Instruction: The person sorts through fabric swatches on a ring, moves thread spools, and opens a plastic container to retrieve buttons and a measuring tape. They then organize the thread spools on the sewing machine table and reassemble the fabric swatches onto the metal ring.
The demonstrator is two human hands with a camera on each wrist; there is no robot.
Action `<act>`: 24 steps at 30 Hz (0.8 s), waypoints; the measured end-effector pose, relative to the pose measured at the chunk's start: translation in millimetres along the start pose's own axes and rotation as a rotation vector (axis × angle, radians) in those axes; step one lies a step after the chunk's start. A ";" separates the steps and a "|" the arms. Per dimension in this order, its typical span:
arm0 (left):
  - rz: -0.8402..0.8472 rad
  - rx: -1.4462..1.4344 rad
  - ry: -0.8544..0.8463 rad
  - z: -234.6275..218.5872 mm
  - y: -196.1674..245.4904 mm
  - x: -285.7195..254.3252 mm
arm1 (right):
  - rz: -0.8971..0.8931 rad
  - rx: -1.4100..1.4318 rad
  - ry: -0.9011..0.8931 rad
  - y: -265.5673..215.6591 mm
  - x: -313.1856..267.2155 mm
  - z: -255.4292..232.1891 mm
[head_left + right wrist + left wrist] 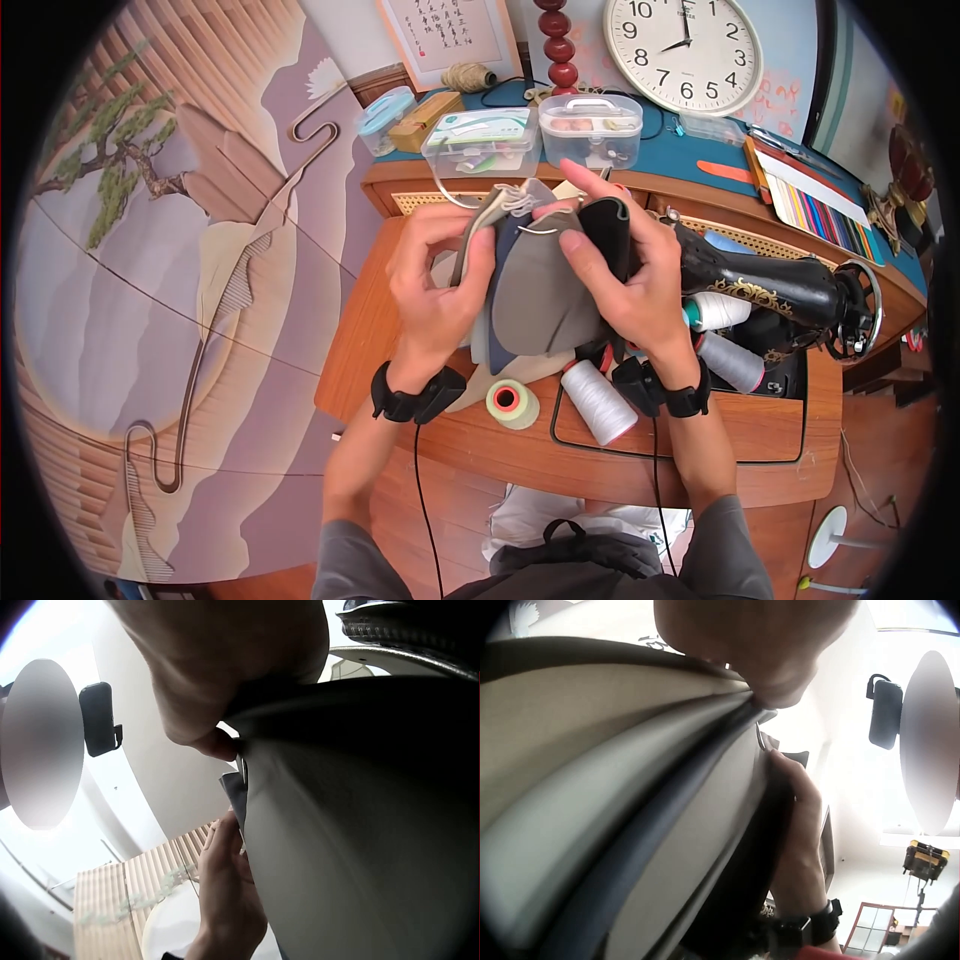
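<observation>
1. Head view. The cloth, a many-layered bundle in greys, navy and black, is held up above the bench. The left hand pinches its left edge between thumb and fingers; the right hand grips the opposite side, thumb on the grey front layer near a ring. Both grips are clamped on the cloth, probably so that its upper edge lies open to sight. Nearer the person than the cloth are a green spool and a white spool; to its right is the sewing machine; beyond it is a clear box.

2. Left wrist view. The layers spread from the left hand's pinch, near the ring, like a fan. Holding them at this gathered end presumably steadies all of them together. The right hand shows on the cloth's far side.

3. Right wrist view. The right hand's fingers bend over the cloth's edge beside the ring, while the left hand supports the far side. The two-sided hold likely stops the cloth swinging. Its fingertips are partly hidden.
</observation>
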State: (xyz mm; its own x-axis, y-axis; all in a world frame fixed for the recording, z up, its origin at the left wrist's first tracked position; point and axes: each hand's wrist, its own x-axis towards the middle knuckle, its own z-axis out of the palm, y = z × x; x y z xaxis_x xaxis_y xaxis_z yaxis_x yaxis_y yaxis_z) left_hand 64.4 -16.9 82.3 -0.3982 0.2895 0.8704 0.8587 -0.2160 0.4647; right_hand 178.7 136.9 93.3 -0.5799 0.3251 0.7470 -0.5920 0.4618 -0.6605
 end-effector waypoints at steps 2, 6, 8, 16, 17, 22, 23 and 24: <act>0.008 -0.002 0.109 1.6 -2.3 -3.4 | 0.009 -0.046 0.002 2.1 -0.7 -0.9; 0.143 0.107 0.054 -0.7 -5.6 -4.2 | 0.009 -0.135 0.018 8.9 -0.3 0.1; 0.082 0.057 0.006 1.4 -4.0 -6.8 | 0.017 -0.089 0.011 7.2 0.5 1.3; 0.015 0.039 -0.079 2.7 0.7 -9.2 | -0.158 -0.093 0.028 10.1 1.1 4.8; -0.011 -0.006 -0.066 2.2 -0.1 -10.4 | -0.157 -0.080 0.017 9.8 0.9 5.2; -0.057 -0.102 -0.093 0.3 0.8 -6.0 | -0.084 -0.069 -0.069 3.1 -1.9 3.1; -0.085 -0.120 -0.116 0.1 0.9 -5.0 | -0.111 -0.010 -0.071 2.8 -1.5 4.7; -0.085 -0.120 -0.116 0.3 -0.3 -5.1 | -0.137 0.049 -0.073 2.6 -1.2 5.8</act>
State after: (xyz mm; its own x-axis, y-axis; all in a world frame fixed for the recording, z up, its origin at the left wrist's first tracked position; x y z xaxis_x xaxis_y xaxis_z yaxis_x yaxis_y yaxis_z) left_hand 66.3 -18.0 77.7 -0.4221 0.4151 0.8059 0.7764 -0.2935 0.5578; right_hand 174.6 132.9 90.3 -0.5300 0.1997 0.8242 -0.6940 0.4564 -0.5569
